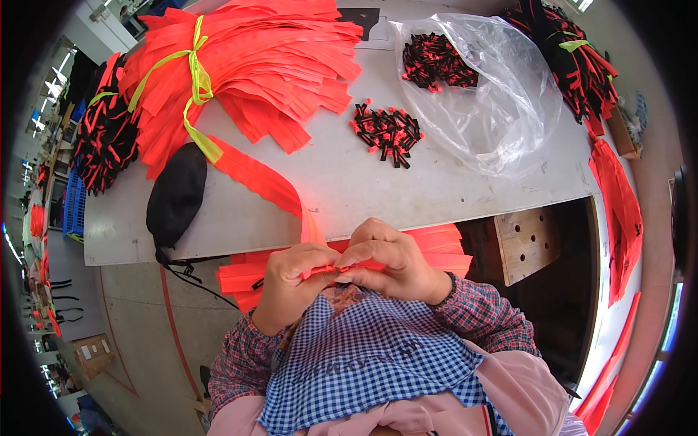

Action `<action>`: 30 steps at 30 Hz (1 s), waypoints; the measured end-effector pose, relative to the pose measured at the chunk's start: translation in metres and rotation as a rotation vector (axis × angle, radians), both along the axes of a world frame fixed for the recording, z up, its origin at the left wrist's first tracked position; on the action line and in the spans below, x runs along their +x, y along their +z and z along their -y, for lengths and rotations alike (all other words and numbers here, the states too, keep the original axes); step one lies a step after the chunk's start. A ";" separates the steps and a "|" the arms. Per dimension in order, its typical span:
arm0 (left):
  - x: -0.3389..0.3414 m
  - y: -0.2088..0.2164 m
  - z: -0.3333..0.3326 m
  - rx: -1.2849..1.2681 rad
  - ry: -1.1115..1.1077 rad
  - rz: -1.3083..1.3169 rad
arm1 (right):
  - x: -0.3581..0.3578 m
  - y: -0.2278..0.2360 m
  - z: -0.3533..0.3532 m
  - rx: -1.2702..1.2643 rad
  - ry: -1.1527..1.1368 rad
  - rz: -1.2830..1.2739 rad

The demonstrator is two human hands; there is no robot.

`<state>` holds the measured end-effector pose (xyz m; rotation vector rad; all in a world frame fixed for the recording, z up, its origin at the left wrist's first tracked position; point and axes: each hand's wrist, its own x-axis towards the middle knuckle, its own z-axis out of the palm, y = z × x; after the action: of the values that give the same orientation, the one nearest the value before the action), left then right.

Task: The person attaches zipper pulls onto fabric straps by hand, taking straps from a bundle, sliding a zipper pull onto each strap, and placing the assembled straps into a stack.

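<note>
Head view, looking down: both hands are bunched together just off the near edge of the grey worktable. The left hand and right hand are each pinched shut on the same long orange-red zipper strip, fingertips nearly touching each other right where the strip ends. From there the strip runs up over the table edge and back toward the big tied bundle of orange-red zipper strips, bound with a yellow-green ribbon.

A flat stack of more orange-red strips sits right behind the hands, below the table edge. On the table, a small loose pile of black-and-red zipper sliders lies to the right of the bundle, and a clear plastic bag holding more sliders is just past that pile. A black fabric pouch rests near the table's front edge, left of the strip.
</note>
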<state>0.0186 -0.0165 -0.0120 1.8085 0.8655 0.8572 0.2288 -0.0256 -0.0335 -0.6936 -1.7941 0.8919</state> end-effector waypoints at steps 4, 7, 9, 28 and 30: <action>0.000 -0.002 0.002 -0.005 0.008 -0.028 | 0.000 -0.003 0.000 -0.071 0.018 -0.010; 0.002 0.001 0.005 -0.052 0.014 -0.058 | 0.001 -0.003 0.001 -0.114 0.043 -0.028; 0.001 0.002 0.006 -0.073 0.003 -0.076 | 0.001 -0.006 0.001 -0.112 0.057 -0.050; 0.003 -0.052 0.011 -0.485 -0.017 0.002 | -0.011 -0.062 0.024 -0.925 0.042 -0.437; 0.005 -0.065 0.013 -0.566 -0.005 -0.045 | -0.012 -0.088 0.025 -0.957 -0.041 -0.309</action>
<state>0.0231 -0.0290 -0.0767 1.3343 1.0110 0.4981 0.2166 -0.0509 -0.1218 -1.0919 -1.0064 1.7408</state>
